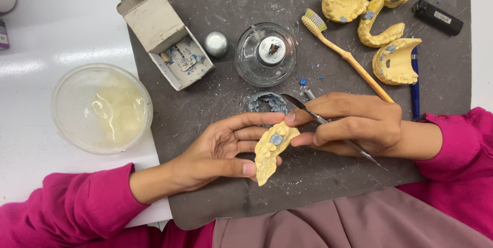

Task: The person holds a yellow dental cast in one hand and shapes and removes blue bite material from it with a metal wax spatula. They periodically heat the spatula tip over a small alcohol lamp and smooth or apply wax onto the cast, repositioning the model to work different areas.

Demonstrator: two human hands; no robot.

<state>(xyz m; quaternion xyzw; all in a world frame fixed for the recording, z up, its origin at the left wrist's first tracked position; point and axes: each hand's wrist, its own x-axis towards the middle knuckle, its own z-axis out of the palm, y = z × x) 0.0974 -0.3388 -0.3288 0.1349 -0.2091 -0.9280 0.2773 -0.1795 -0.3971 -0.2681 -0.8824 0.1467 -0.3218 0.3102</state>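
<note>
- Spread over a white tabletop [61,37], a dark grey work mat [215,186] speckled with blue and white flecks carries the tools and casts.
- Near the mat's front edge, the left hand [221,150] lies palm up, thumb and fingers closed around a yellow plaster half-arch dental cast [269,153] with a small grey-blue wax tooth on it.
- To its right, the right hand [354,125] is closed around a slim metal carving instrument [328,122]; its flat blade points up-left, past the fingers, and its thin tail sticks out down-right.
- Both hands meet at the cast: the right index fingertip and another fingertip touch its upper end, so the cast sits between the two hands.
- Just behind the fingers lies a broken ring of grey-blue wax [267,102].
- Further back stands a clear glass spirit lamp with a metal wick cap [266,54]; left of it are a silver dome-shaped cap [215,43] and an open grey cardboard box holding blue wax pieces [167,35].
- A yellow-handled toothbrush [344,53] runs diagonally towards the right hand.
- At the back right lie four more yellow plaster casts [395,60], a black lighter [437,17] and a blue pen [415,86].
- On the tabletop to the left is a clear round plastic tub of cloudy liquid [101,108].
</note>
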